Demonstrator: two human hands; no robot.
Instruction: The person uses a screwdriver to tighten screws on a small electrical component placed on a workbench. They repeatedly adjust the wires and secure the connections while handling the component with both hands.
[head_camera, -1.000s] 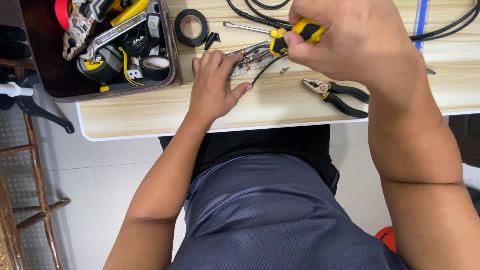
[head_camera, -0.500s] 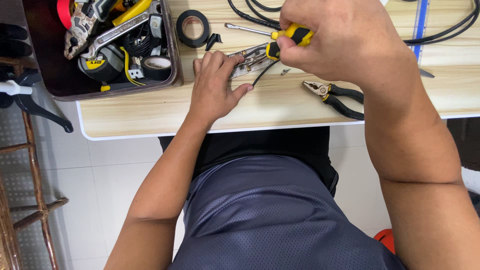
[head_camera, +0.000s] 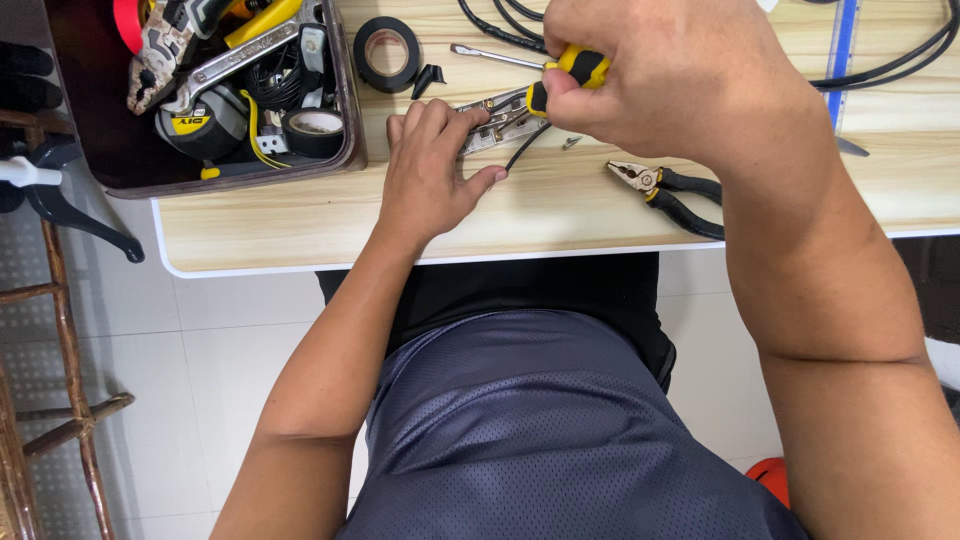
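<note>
Screw-driving step: your right hand (head_camera: 660, 80) fisted on yellow screwdriver (head_camera: 565, 75); left hand (head_camera: 430, 170) flat, fingers spread, pinning metal part (head_camera: 495, 110). Next: keep tip seated, part steady.

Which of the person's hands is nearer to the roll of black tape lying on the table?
Left. The left hand rests just below the roll of black tape; the right hand, gripping a screwdriver, is further off to its side.
</note>
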